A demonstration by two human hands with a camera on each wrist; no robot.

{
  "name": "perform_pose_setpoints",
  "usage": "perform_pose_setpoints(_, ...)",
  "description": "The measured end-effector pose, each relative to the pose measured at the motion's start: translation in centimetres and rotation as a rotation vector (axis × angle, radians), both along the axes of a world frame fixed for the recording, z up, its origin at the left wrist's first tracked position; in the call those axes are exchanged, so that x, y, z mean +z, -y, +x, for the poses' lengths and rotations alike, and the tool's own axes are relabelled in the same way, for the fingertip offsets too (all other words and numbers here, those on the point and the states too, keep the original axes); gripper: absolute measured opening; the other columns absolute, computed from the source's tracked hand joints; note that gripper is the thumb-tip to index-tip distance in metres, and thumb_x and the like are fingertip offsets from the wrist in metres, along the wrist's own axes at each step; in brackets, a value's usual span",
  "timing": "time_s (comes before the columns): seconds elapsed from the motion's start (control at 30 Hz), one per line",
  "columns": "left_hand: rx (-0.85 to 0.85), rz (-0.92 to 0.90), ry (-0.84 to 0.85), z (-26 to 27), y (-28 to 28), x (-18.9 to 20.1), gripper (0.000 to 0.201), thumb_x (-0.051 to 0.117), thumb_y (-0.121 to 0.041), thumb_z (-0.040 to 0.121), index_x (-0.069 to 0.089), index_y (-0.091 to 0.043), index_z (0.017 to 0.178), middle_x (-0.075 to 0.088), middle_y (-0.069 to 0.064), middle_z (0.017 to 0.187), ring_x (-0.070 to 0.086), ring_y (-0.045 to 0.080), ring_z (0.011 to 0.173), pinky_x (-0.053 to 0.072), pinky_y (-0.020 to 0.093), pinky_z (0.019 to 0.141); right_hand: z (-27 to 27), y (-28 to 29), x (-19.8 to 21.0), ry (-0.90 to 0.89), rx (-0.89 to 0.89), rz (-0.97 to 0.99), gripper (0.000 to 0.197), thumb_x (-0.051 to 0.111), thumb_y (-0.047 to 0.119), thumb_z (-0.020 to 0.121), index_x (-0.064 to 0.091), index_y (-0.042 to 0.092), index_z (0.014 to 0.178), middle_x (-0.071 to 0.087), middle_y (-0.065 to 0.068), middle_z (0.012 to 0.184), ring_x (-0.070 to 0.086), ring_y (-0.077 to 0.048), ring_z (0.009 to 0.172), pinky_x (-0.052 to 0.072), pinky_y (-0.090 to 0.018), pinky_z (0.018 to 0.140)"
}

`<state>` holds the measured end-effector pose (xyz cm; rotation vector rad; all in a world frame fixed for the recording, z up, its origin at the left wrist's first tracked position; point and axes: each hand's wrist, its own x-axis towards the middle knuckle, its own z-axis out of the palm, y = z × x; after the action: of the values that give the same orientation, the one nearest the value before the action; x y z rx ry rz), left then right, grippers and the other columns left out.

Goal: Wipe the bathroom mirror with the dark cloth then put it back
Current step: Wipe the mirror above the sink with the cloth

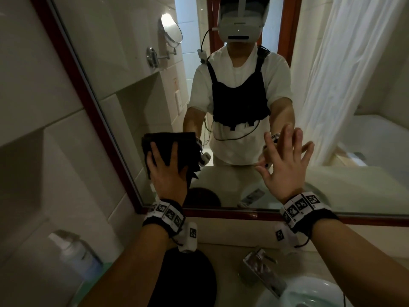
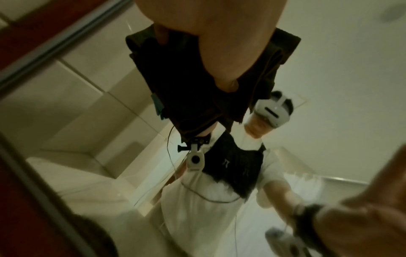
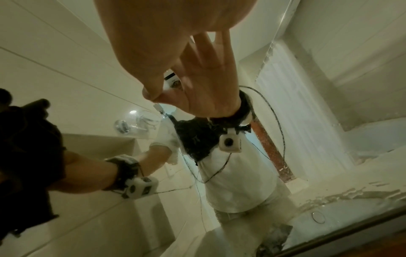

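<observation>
The bathroom mirror [image 1: 132, 74], framed in red-brown wood, fills the head view. A dark folded cloth [image 1: 183, 140] lies against its lower left glass, and my left hand [image 1: 168, 171] presses it there with flat fingers. In the left wrist view the cloth [image 2: 197, 104] hangs below my palm [image 2: 208, 43] on the glass. My right hand [image 1: 285, 165] is open with spread fingers, its tips on the glass further right. The right wrist view has my right hand [image 3: 158, 43] meeting its reflection, with the cloth [image 3: 26, 139] at the left edge.
Below the mirror frame [image 1: 221, 212] runs a counter with a chrome faucet [image 1: 259, 269], a white basin [image 1: 309, 293] and a dark round object [image 1: 188, 280]. A pump bottle [image 1: 77, 255] stands by the tiled left wall [image 1: 33, 107].
</observation>
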<state>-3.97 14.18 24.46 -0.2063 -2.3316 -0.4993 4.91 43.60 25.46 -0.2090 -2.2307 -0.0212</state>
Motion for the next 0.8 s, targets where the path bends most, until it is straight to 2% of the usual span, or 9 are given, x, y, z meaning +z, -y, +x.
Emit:
perform_pose_setpoints(0.1, 0.031, 0.015, 0.034, -0.8, 1.8, 2.1, 0.075, 0.064, -0.035, 0.089, 0.024, -0.035, 0.153, -0.004, 0.014, 0.162, 0.013, 0.043, 0.144, 0.034, 0.057, 0.11, 0.6, 0.6, 0.5, -0.02, -0.011, -0.009, 0.093, 0.074, 0.053, 0.078, 0.027, 0.029, 0.156, 0.0, -0.014, 0.166, -0.002, -0.037, 0.152, 0.005, -0.066, 0.116)
perform_pose_setpoints(0.23, 0.004, 0.143, -0.019, -1.7, 3.8, 5.1, 0.078, 0.068, -0.029, 0.084, 0.029, -0.034, 0.151, 0.002, 0.017, 0.162, 0.016, 0.047, 0.141, 0.036, 0.062, 0.105, 1.2, 1.1, 2.5, -0.127, 0.009, -0.047, 0.077, 0.078, 0.047, 0.076, 0.049, 0.028, 0.144, 0.027, -0.017, 0.157, 0.026, -0.042, 0.143, 0.024, -0.063, 0.11)
perform_pose_setpoints(0.33, -0.005, 0.203, -0.014, -1.9, 4.8, 7.2, 0.078, 0.069, -0.026, 0.085, 0.03, -0.034, 0.152, 0.001, 0.015, 0.162, 0.016, 0.045, 0.142, 0.032, 0.057, 0.111, 1.4, 1.3, 5.3, -0.178, 0.014, -0.066, 0.074, 0.078, 0.048, 0.076, 0.051, 0.028, 0.142, 0.034, -0.018, 0.151, 0.036, -0.043, 0.134, 0.031, -0.062, 0.104)
perform_pose_setpoints(0.4, -0.024, 0.188, -0.021, -1.7, 5.4, 8.2, 0.077, 0.07, -0.024, 0.086, 0.031, -0.032, 0.152, 0.002, 0.016, 0.162, 0.015, 0.044, 0.143, 0.033, 0.054, 0.11, 1.5, 1.9, 8.0, -0.176, 0.01, -0.044, 0.081, 0.075, 0.049, 0.077, 0.042, 0.032, 0.149, 0.025, -0.017, 0.158, 0.027, -0.041, 0.142, 0.027, -0.063, 0.108)
perform_pose_setpoints(0.47, -0.037, 0.195, -0.015, -1.9, 5.9, 8.8, 0.076, 0.07, -0.024, 0.087, 0.031, -0.032, 0.152, 0.001, 0.015, 0.163, 0.014, 0.044, 0.143, 0.036, 0.055, 0.107, 1.3, 2.3, 10.9, -0.14, 0.002, -0.026, 0.089, 0.071, 0.052, 0.078, 0.027, 0.037, 0.154, 0.011, -0.015, 0.163, 0.011, -0.038, 0.149, 0.017, -0.065, 0.114)
perform_pose_setpoints(0.57, -0.027, 0.236, 0.009, -2.4, 6.9, 9.9, 0.077, 0.067, -0.027, 0.087, 0.026, -0.038, 0.152, -0.002, 0.01, 0.163, 0.011, 0.042, 0.143, 0.042, 0.057, 0.101, 0.4, 2.5, 14.3, -0.084, -0.011, -0.004, 0.101, 0.072, 0.056, 0.076, 0.013, 0.039, 0.157, -0.006, -0.013, 0.165, -0.006, -0.039, 0.151, 0.005, -0.07, 0.114)
perform_pose_setpoints(0.7, -0.001, 0.232, 0.021, -2.5, 7.5, 10.3, 0.08, 0.069, -0.031, 0.085, 0.025, -0.042, 0.151, -0.001, 0.007, 0.163, 0.014, 0.042, 0.141, 0.046, 0.059, 0.095, -0.4, 1.9, 14.8, -0.035, -0.015, 0.008, 0.108, 0.072, 0.061, 0.075, 0.004, 0.039, 0.156, -0.013, -0.011, 0.165, -0.013, -0.04, 0.15, 0.004, -0.073, 0.113)
perform_pose_setpoints(0.8, -0.001, 0.239, 0.027, -2.7, 7.5, 10.1, 0.082, 0.07, -0.031, 0.085, 0.023, -0.045, 0.151, -0.002, 0.005, 0.163, 0.013, 0.041, 0.142, 0.048, 0.061, 0.091, -0.7, 1.8, 14.5, -0.038, -0.01, 0.013, 0.11, 0.072, 0.061, 0.074, 0.003, 0.039, 0.157, -0.014, -0.011, 0.165, -0.014, -0.04, 0.15, 0.003, -0.073, 0.113)
